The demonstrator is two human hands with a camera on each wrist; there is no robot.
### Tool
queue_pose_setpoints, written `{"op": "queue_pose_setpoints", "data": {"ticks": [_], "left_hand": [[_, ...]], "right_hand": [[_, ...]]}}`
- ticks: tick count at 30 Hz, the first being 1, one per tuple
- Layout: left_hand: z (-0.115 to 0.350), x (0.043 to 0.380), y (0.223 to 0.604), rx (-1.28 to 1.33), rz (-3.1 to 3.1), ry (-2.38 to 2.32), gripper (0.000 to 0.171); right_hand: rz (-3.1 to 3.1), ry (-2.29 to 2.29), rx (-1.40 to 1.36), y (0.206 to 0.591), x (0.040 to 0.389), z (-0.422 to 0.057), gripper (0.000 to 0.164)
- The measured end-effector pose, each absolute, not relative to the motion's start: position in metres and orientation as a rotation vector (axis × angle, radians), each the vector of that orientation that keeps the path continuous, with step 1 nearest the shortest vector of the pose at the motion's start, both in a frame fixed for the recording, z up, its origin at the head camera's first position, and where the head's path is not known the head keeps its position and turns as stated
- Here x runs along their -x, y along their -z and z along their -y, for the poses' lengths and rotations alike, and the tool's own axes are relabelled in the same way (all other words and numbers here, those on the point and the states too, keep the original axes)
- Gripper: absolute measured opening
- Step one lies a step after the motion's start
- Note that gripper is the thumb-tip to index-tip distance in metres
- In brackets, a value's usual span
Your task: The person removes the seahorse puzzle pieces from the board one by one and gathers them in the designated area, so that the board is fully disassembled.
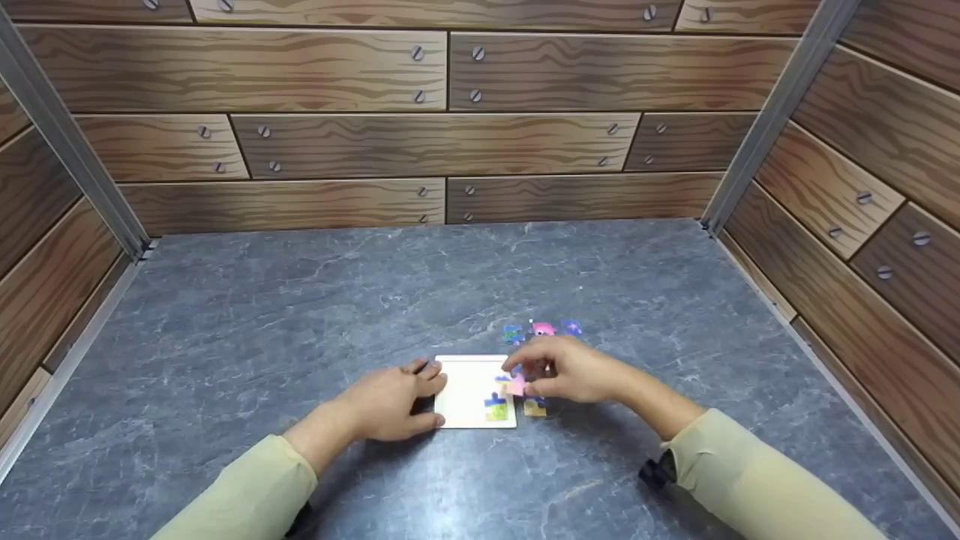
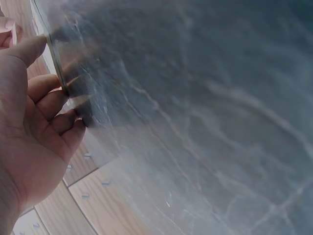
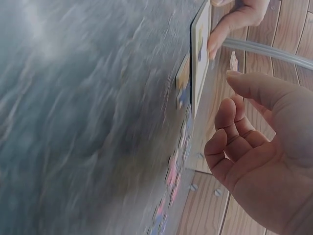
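Note:
A white puzzle tray (image 1: 461,390) lies flat on the table, with a blue and yellow-green puzzle piece (image 1: 496,410) in its lower right corner. My left hand (image 1: 394,401) rests against the tray's left edge, fingertips and thumb touching it; the left wrist view shows these fingers (image 2: 49,93) along the rim. Over the tray's right side, my right hand (image 1: 574,371) pinches a pink puzzle piece (image 1: 515,385). The right wrist view shows that piece edge-on, raised off the tray. Just right of the tray lies a yellow and blue puzzle piece (image 1: 535,409).
Behind my right hand lie more puzzle pieces: a green and blue one (image 1: 512,333), a pink one (image 1: 543,329) and a purple-blue one (image 1: 571,327). Others are partly hidden by the hand. Wood-patterned walls (image 1: 337,142) enclose the grey marbled table (image 1: 300,300).

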State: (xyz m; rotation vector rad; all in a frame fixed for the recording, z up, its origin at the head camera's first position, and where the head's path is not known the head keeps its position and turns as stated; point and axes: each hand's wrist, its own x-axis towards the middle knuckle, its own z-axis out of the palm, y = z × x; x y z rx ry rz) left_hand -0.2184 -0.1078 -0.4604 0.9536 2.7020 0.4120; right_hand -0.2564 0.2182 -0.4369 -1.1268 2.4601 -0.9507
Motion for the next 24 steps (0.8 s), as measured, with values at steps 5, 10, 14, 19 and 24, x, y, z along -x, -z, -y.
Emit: {"op": "queue_pose_setpoints", "data": {"ticks": [5,10,14,19,24], "left_hand": [[0.108,0.218,0.460,-0.951,-2.703,-0.419,0.064],[0.110,0.218,0.459,-0.950,-2.703,-0.414,0.065],[0.111,0.218,0.460,-0.956,-2.710,-0.413,0.064],[0.109,0.217,0.459,-0.952,-2.718,-0.409,0.064],[0.107,0.216,0.457,-0.955,-2.726,-0.404,0.065]], "right_hand": [[-2.478,0.938,1.094,0.438,0.257,-0.234,0.037],[-2.487,0.913,1.085,0.437,0.257,-0.248,0.036],[-2.476,0.900,1.067,0.437,0.257,-0.259,0.035],[-2.484,0.855,1.046,0.438,0.255,-0.270,0.036],[-2.477,0.838,1.020,0.439,0.254,-0.279,0.036]]}}
